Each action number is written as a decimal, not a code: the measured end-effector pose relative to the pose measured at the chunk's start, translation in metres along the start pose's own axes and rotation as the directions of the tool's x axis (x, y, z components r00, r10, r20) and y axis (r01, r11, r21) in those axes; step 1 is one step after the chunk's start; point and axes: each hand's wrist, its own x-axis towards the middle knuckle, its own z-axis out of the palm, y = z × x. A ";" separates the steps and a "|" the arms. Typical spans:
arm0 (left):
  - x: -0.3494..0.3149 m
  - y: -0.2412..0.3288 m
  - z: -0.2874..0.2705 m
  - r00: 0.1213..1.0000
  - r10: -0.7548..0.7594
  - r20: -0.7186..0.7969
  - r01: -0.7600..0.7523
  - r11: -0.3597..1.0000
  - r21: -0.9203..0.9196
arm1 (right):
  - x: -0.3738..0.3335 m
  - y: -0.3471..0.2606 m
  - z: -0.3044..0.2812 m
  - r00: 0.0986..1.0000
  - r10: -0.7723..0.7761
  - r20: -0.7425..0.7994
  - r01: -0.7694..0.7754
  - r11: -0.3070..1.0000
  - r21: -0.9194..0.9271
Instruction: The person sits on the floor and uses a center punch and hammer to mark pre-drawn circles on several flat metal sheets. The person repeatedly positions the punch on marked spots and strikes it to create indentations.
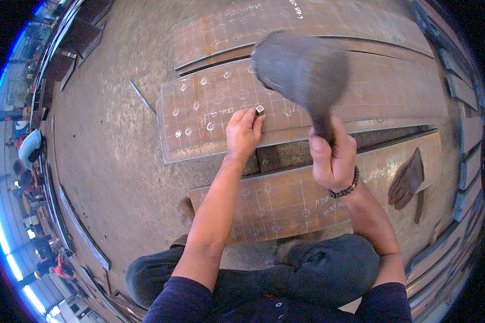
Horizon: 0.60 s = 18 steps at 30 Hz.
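Note:
My left hand [242,134] pinches a short metal punch [260,110], whose bright square end shows above the fingertips. It stands over the middle steel plate [385,99], which bears a chalk grid and several chalk circles; its lower tip is hidden. In my right hand [333,161], closed around the handle, a dark hammer [307,67] is raised above the plate, to the right of the punch. The large hammer head is smeared by motion. Beaded bracelet [346,191] on my right wrist.
A nearer marked plate [285,207] lies before my knees, and a farther plate [307,24] lies beyond. A dark glove [408,180] rests on the near plate's right end. A thin metal rod [141,97] lies on the floor. Another person [29,148] crouches far left.

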 end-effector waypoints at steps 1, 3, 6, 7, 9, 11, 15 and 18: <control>0.000 0.000 0.001 0.998 -0.060 -0.002 0.059 0.991 -0.119 | 0.002 0.001 0.003 0.999 -0.051 0.001 0.051 0.997 0.061; -0.003 0.000 -0.004 1.000 0.004 0.024 -0.005 0.999 0.037 | 0.000 0.006 0.013 0.999 -0.052 0.013 0.050 0.995 0.089; -0.001 0.002 -0.008 0.995 0.022 0.102 -0.037 0.989 0.144 | -0.005 0.023 0.024 0.891 0.364 0.269 -0.257 0.896 -0.363; -0.001 0.004 -0.009 0.994 0.035 0.103 -0.050 0.989 0.140 | -0.006 0.029 0.029 0.837 0.456 0.302 -0.289 0.837 -0.464; 0.002 0.006 -0.011 0.992 0.073 0.102 -0.087 0.986 0.140 | -0.014 0.039 0.027 0.834 0.476 0.279 -0.338 0.841 -0.423; 0.000 0.008 -0.013 0.992 -0.020 0.122 0.003 0.991 0.136 | -0.025 0.046 0.027 0.845 0.468 0.259 -0.396 0.873 -0.285; 0.013 0.002 -0.017 0.972 -0.231 0.041 0.230 0.973 0.008 | -0.040 0.053 0.030 0.698 0.674 0.242 -0.700 0.713 0.030; 0.028 -0.005 -0.023 0.912 -0.407 -0.050 0.400 0.910 -0.105 | -0.044 0.053 0.023 0.479 0.810 0.339 -0.877 0.427 0.222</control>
